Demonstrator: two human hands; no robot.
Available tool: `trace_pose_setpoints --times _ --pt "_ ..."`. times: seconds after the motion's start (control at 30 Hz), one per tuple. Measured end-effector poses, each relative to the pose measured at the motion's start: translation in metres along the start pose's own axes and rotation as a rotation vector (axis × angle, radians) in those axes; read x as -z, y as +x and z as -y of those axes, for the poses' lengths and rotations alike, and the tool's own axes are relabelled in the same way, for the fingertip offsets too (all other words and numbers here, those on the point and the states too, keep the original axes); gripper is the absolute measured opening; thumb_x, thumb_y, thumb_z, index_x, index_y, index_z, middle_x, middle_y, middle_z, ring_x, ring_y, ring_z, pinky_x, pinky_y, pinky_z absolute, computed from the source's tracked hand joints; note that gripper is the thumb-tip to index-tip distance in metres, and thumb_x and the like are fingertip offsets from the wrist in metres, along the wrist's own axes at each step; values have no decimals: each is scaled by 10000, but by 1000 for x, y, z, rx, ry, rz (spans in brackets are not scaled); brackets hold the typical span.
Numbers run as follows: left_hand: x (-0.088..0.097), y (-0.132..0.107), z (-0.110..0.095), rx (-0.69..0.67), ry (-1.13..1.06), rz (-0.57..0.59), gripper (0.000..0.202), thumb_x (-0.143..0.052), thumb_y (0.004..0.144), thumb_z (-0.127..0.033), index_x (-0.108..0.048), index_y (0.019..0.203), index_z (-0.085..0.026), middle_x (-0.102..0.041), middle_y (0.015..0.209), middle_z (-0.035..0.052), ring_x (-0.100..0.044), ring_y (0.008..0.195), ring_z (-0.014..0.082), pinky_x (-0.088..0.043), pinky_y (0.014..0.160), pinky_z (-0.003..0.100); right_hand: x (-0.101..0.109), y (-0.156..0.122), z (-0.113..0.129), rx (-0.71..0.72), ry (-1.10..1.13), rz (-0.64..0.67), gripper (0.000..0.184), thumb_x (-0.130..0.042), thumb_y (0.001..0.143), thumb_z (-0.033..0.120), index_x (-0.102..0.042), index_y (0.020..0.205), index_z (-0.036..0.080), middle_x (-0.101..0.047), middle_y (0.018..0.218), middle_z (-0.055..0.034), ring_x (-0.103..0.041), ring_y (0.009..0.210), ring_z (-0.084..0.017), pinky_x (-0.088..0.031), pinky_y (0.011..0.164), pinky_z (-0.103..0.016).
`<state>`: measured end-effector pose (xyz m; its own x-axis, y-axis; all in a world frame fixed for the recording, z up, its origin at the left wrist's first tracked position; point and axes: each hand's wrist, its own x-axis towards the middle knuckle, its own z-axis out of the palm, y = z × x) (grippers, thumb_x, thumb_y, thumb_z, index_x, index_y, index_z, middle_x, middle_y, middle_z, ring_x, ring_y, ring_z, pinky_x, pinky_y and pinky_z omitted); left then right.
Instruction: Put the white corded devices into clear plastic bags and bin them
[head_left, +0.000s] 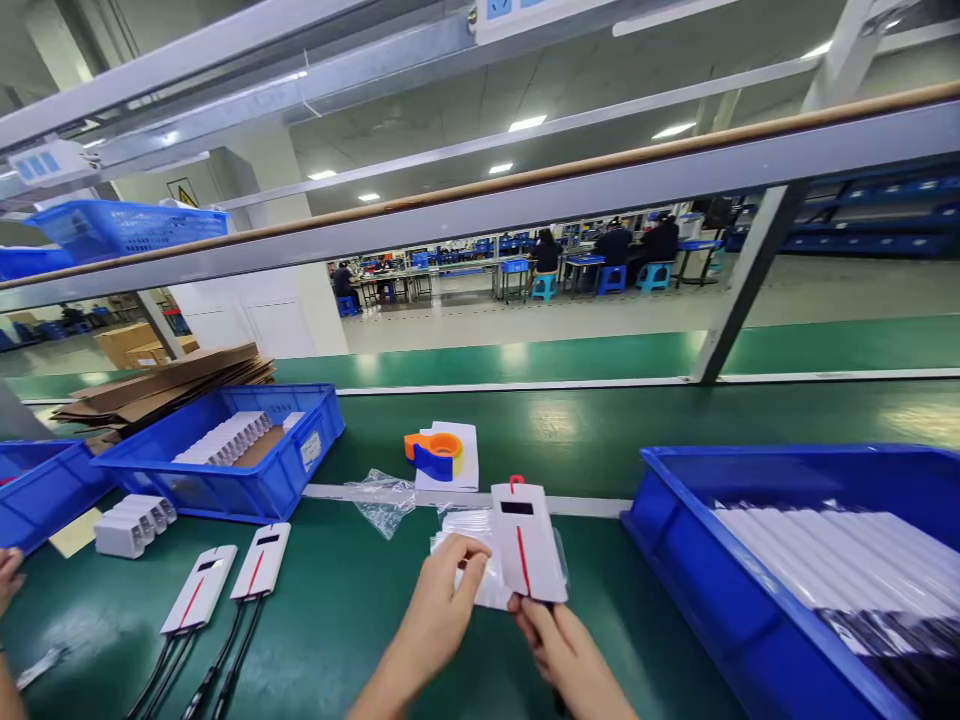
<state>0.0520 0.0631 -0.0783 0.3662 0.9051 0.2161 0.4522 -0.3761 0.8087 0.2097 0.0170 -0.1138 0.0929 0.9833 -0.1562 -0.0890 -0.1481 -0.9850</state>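
My Right Hand Held a Flat White Rectangular Device

The fingers of my right hand (559, 640) were closed on the near end of the flat white rectangular device (540, 555), whose face, with its dark window and thin red stripe, was turned toward me. A red loop stood out at its far end. Behind it lay a stack of clear plastic bags (472, 523); I could not tell whether the two touched. My left hand (448, 590) was just beside the device, fingers curled, thumb close to the forefinger, over the edge of the bags; whether they pinched any plastic, I could not tell.

Beyond, on the green counter (330, 600), an orange and blue tape dispenser (435, 463) sat on a white paper sheet (469, 465), near a crumpled clear plastic film (386, 508). To my left lay two similar white devices with black cables (199, 590). A blue plastic bin of white hollow housings (274, 490) stood past them. On my right, a large blue plastic bin (679, 525) held rows of white wrapped pieces (847, 560).
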Motion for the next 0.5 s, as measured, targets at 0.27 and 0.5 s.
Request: trace_pose_setpoints --times 0.27,0.5 --pt "-15 84 54 -32 306 176 351 -866 682 -251 -662 959 -174 -665 1082 107 -558 1073 337 -439 925 450 48 9 4 -87 279 -163 520 -752 705 652 -570 736 166 -302 554 130 -143 458 -14 -62 469 -215" --pt "-10 108 57 -32 266 252 94 -721 802 -225 -656 759 -172 -685 855 41 -613 833 220 -446 752 307 49 10 0 -94 313 -204 492 -820 655 586 -572 692 162 -314 526 126 -167 436 -4 -66 452 -210"
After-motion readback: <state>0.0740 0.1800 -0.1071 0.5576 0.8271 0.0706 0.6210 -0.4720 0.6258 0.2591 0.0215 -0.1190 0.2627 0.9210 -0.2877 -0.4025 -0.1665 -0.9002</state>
